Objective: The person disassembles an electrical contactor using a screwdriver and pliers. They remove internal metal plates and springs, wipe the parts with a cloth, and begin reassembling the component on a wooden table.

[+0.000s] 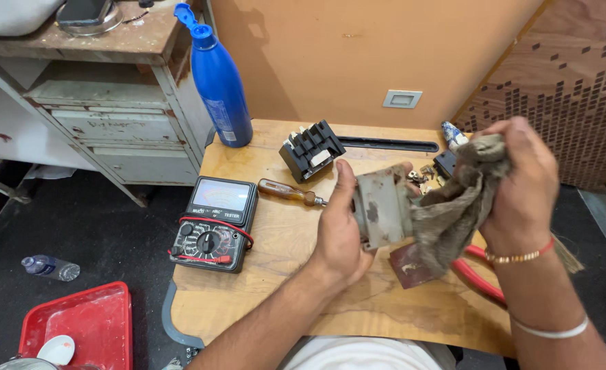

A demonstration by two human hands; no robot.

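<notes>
Over the middle of the wooden table, I see both hands raised just above the top. Left hand grasps a grey, grimy block-shaped part, thumb up along its near-left edge, fingers wrapped behind it. Right hand is clenched on a dirty brownish rag; the rag hangs down and lies against the right face of the grey part. A red-and-gold thread band and a white band sit on the right wrist and forearm. Below the part, on the table, lies a small dark red flat piece; a red hose runs beside it under the right forearm. Left of the hands, a screwdriver with an amber handle lies flat, tip towards the left hand. Further left, an analogue multimeter with red leads wrapped round it rests at the table edge. Behind, a black ribbed component stands tilted, and a blue bottle stands upright at the far-left corner. Small brass bits lie just behind the grey part. On the floor, a red tray and a plastic bottle.
</notes>
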